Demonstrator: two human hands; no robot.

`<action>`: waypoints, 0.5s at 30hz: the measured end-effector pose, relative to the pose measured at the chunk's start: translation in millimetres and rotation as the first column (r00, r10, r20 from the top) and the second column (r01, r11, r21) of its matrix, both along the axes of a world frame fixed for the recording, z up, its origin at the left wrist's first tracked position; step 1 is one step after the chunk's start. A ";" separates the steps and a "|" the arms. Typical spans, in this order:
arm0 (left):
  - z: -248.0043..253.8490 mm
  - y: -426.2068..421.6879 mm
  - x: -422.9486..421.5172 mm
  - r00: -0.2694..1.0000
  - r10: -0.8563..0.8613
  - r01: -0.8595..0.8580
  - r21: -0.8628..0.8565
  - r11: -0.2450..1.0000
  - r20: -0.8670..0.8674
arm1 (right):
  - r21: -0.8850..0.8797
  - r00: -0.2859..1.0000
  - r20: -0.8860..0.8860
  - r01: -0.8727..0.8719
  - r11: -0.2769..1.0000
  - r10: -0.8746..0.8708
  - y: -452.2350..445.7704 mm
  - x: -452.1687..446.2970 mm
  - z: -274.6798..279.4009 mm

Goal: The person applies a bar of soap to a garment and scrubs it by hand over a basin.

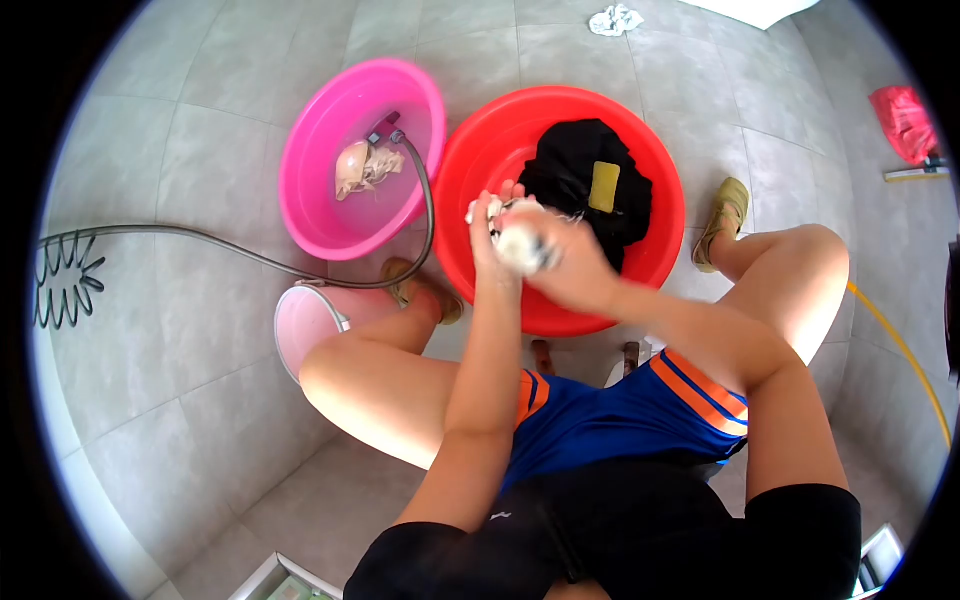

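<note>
Left hand [490, 235] cupped, right hand [575, 265] curled, together gripping blurred white bundle [519, 249], above red basin [480, 150]

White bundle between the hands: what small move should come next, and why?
Probably a gentle rub of the white bundle between the palms, kept over the red basin. The left hand holds it and the right hand, blurred, meets it from the other side; with the basin beneath, any drips should land inside.
</note>
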State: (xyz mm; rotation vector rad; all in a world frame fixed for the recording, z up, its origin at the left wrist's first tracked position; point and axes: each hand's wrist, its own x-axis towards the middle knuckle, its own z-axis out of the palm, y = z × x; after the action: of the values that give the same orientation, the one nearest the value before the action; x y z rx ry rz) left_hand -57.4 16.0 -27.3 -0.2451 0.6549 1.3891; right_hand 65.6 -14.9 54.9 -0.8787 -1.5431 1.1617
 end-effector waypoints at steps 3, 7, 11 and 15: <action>-38.4 -10.6 16.5 0.986 -0.127 0.110 0.148 0.983 0.109 | 0.361 0.946 0.288 0.035 0.932 -0.147 -26.8 -13.6 -17.0; 3.2 -16.0 48.9 0.952 -0.162 0.161 -0.026 0.987 -0.260 | -0.144 0.879 0.340 0.400 0.905 -0.335 33.1 -5.1 -26.9; 8.3 -2.2 45.3 0.980 -0.111 0.092 -0.115 0.989 -0.167 | 0.081 0.896 0.241 0.365 0.927 -0.374 50.4 -0.3 -30.4; -44.1 16.1 10.2 0.869 -0.436 0.080 0.802 0.591 0.235 | 0.294 0.860 0.442 0.129 0.947 -0.255 -11.5 -18.2 -9.7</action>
State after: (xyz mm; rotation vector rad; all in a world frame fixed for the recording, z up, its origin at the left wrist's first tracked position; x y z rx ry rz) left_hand -47.2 32.1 -71.4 0.2587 -0.3057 1.1510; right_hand 47.4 -26.4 45.2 -1.1698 -1.8953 0.6003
